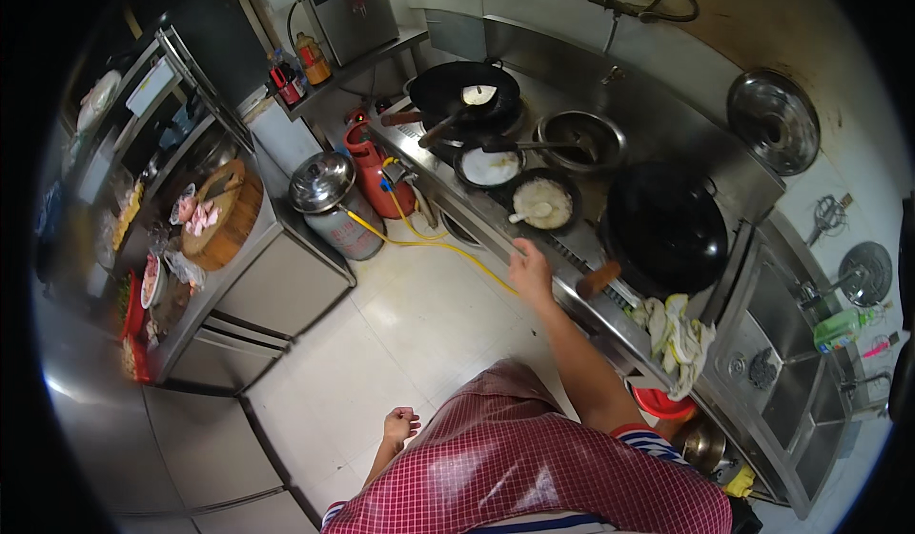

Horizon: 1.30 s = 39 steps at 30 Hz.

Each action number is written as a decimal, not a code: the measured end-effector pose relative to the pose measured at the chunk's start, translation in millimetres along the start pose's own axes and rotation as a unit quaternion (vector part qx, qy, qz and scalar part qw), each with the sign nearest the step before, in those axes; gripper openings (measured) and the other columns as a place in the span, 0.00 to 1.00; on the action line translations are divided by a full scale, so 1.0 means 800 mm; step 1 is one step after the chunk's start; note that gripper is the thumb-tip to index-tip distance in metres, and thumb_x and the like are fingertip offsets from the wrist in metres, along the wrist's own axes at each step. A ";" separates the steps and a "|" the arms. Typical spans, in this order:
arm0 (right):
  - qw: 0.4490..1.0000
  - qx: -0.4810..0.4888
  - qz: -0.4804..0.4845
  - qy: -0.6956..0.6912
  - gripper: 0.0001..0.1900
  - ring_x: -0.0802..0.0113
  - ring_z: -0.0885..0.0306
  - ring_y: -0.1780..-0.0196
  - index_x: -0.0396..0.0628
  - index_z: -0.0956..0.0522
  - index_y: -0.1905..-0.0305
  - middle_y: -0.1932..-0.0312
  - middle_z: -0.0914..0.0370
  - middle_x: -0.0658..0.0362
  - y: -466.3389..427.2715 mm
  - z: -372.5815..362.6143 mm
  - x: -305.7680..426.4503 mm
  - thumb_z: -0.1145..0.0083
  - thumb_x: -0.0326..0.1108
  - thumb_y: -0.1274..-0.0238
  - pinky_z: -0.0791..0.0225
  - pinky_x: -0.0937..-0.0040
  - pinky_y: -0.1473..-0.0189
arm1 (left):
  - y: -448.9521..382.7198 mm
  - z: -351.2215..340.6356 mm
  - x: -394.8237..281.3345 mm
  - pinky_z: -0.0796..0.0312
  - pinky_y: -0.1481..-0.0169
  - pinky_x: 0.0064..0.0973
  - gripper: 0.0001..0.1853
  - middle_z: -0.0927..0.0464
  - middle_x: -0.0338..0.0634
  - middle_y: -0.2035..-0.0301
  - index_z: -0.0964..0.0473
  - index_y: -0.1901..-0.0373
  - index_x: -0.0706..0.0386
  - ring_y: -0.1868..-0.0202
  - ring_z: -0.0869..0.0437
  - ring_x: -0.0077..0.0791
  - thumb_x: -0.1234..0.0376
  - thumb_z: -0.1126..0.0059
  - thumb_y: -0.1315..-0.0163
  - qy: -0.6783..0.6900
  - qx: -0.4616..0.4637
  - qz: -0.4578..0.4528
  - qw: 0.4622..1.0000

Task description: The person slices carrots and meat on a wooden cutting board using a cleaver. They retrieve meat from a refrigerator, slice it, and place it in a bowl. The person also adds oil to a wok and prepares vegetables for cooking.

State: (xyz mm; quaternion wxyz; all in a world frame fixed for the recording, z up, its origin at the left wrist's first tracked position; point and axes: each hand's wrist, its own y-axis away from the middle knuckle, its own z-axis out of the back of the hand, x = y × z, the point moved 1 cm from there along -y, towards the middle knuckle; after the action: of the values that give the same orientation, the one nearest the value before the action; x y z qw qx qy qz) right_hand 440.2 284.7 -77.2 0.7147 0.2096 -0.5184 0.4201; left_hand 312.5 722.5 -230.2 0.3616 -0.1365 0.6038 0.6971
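My right hand (531, 271) reaches over the front edge of the steel stove counter (565, 276), fingers partly bent, holding nothing visible. Nearest to it is a dark bowl of pale, wet contents (547, 194) with a white spoon (532, 212) lying in it. Beside that bowl sits another with white powder or grains (490, 165). To the right of the hand stands a large black wok (665, 230), its wooden handle (599, 279) pointing towards me. My left hand (400, 425) hangs low over the tiled floor, loosely curled and apparently empty.
Another wok (457, 90) holds a ladle (477, 95) at the stove's far end. A red gas cylinder (372, 169), a lidded grey cylinder (336, 205) and a yellow hose (457, 248) occupy the floor. Left, a chopping block (239, 212) bears meat and a cleaver. Rags (675, 334) drape near the sink (772, 348).
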 end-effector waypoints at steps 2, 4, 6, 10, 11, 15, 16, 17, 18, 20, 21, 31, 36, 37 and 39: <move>0.985 -0.006 -0.141 -0.100 0.18 0.57 0.17 0.67 0.50 0.24 0.40 0.62 0.18 0.51 -0.055 -0.020 -0.011 0.46 0.38 0.32 0.27 0.62 0.66 | -0.015 0.023 -0.048 0.23 0.66 0.28 0.09 0.17 0.45 0.61 0.28 0.53 0.57 0.66 0.15 0.31 0.62 0.50 0.26 0.010 -0.029 -0.019 0.999; 0.932 0.026 -0.299 -0.204 0.20 0.67 0.17 0.58 0.50 0.28 0.35 0.59 0.18 0.56 -0.090 -0.037 -0.021 0.49 0.41 0.27 0.27 0.68 0.65 | -0.029 0.037 -0.082 0.23 0.66 0.28 0.09 0.17 0.44 0.61 0.28 0.53 0.56 0.65 0.15 0.31 0.62 0.51 0.26 0.065 -0.064 -0.019 0.996; 0.884 -0.009 -0.327 -0.334 0.21 0.68 0.17 0.59 0.49 0.30 0.33 0.59 0.18 0.55 -0.109 -0.052 -0.029 0.50 0.40 0.26 0.28 0.71 0.68 | -0.043 0.042 -0.098 0.24 0.66 0.28 0.10 0.17 0.44 0.61 0.28 0.54 0.55 0.65 0.15 0.30 0.60 0.51 0.26 0.098 -0.091 -0.009 0.991; 0.823 -0.155 -0.329 -0.436 0.13 0.71 0.22 0.68 0.46 0.29 0.45 0.63 0.22 0.55 -0.118 -0.065 -0.048 0.48 0.39 0.26 0.32 0.76 0.73 | -0.083 0.054 -0.112 0.24 0.68 0.28 0.13 0.17 0.45 0.61 0.27 0.52 0.57 0.67 0.15 0.31 0.59 0.48 0.28 0.101 -0.068 0.047 0.991; 0.812 -0.201 -0.335 -0.433 0.11 0.72 0.23 0.70 0.46 0.29 0.48 0.65 0.24 0.56 -0.118 -0.063 -0.054 0.48 0.39 0.26 0.33 0.76 0.74 | -0.096 0.060 -0.115 0.24 0.68 0.28 0.14 0.17 0.46 0.61 0.27 0.51 0.58 0.67 0.15 0.31 0.59 0.47 0.28 0.063 -0.057 0.076 0.994; 0.828 -0.293 -0.311 -0.363 0.07 0.76 0.39 0.83 0.43 0.31 0.55 0.75 0.28 0.58 -0.117 -0.040 -0.067 0.49 0.35 0.26 0.43 0.75 0.83 | -0.189 0.101 -0.163 0.24 0.72 0.29 0.16 0.17 0.47 0.64 0.28 0.47 0.59 0.68 0.15 0.34 0.60 0.45 0.32 -0.129 0.008 0.092 0.987; 0.844 -0.277 -0.332 -0.318 0.07 0.75 0.37 0.83 0.43 0.30 0.54 0.75 0.28 0.58 -0.115 -0.032 -0.066 0.48 0.34 0.26 0.43 0.75 0.83 | -0.217 0.110 -0.183 0.25 0.72 0.28 0.15 0.17 0.46 0.64 0.28 0.50 0.59 0.69 0.14 0.33 0.60 0.45 0.32 -0.109 0.009 0.086 0.990; 0.857 -0.271 -0.331 -0.288 0.07 0.75 0.36 0.82 0.42 0.29 0.53 0.75 0.27 0.58 -0.114 -0.028 -0.062 0.48 0.34 0.26 0.42 0.75 0.82 | -0.243 0.117 -0.203 0.25 0.72 0.28 0.14 0.17 0.46 0.65 0.28 0.52 0.59 0.70 0.15 0.32 0.60 0.45 0.32 -0.049 -0.002 0.074 0.996; 0.893 -0.270 -0.316 -0.172 0.08 0.75 0.29 0.80 0.40 0.25 0.52 0.75 0.23 0.57 -0.111 -0.025 -0.056 0.47 0.32 0.28 0.38 0.74 0.80 | -0.267 0.121 -0.227 0.25 0.71 0.27 0.14 0.17 0.45 0.65 0.28 0.53 0.59 0.70 0.16 0.31 0.59 0.45 0.31 0.007 -0.001 0.053 0.999; 0.944 -0.242 -0.224 -0.020 0.09 0.75 0.26 0.77 0.39 0.24 0.52 0.74 0.21 0.57 -0.112 -0.029 -0.036 0.46 0.31 0.30 0.34 0.74 0.78 | -0.309 0.125 -0.278 0.24 0.68 0.26 0.13 0.17 0.44 0.64 0.28 0.53 0.57 0.68 0.16 0.30 0.58 0.46 0.30 0.040 0.005 0.009 0.999; 0.948 -0.224 -0.218 0.055 0.09 0.75 0.25 0.76 0.39 0.23 0.51 0.74 0.20 0.57 -0.114 -0.035 -0.024 0.46 0.31 0.30 0.32 0.73 0.76 | -0.324 0.127 -0.301 0.24 0.63 0.28 0.15 0.18 0.44 0.62 0.29 0.54 0.56 0.65 0.16 0.31 0.56 0.45 0.31 0.038 0.023 -0.013 0.999; 0.941 -0.060 -0.026 0.333 0.08 0.42 0.19 0.59 0.43 0.20 0.55 0.63 0.18 0.43 -0.237 -0.140 0.010 0.43 0.33 0.36 0.28 0.49 0.57 | -0.356 0.115 -0.350 0.23 0.61 0.29 0.17 0.17 0.46 0.60 0.27 0.48 0.58 0.63 0.15 0.32 0.57 0.44 0.31 -0.022 0.088 0.002 0.996; 0.980 -0.078 -0.144 0.117 0.07 0.62 0.18 0.72 0.39 0.20 0.57 0.73 0.17 0.50 -0.251 -0.167 -0.028 0.44 0.30 0.35 0.27 0.64 0.68 | -0.352 0.156 -0.306 0.23 0.68 0.28 0.15 0.16 0.47 0.63 0.26 0.50 0.62 0.67 0.14 0.32 0.63 0.47 0.32 -0.087 0.060 0.088 0.990; 0.979 -0.102 -0.159 0.075 0.07 0.66 0.19 0.74 0.38 0.20 0.57 0.74 0.18 0.52 -0.250 -0.168 -0.033 0.44 0.30 0.34 0.28 0.67 0.70 | -0.353 0.166 -0.302 0.23 0.69 0.27 0.15 0.16 0.47 0.64 0.26 0.50 0.62 0.67 0.14 0.32 0.63 0.47 0.32 -0.089 0.056 0.097 0.990; 0.960 -0.146 -0.232 -0.049 0.07 0.74 0.22 0.77 0.38 0.20 0.57 0.76 0.19 0.55 -0.247 -0.166 -0.042 0.43 0.30 0.33 0.30 0.73 0.75 | -0.358 0.177 -0.301 0.23 0.70 0.26 0.15 0.16 0.47 0.63 0.27 0.50 0.62 0.67 0.13 0.32 0.63 0.47 0.32 -0.084 0.045 0.098 0.991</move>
State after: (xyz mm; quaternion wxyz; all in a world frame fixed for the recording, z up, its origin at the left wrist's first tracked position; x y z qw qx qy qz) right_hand 672.9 258.9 -131.2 0.7890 0.2375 -0.5460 0.1517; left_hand 708.2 776.8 -259.1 0.3471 -0.0011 0.6123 0.7104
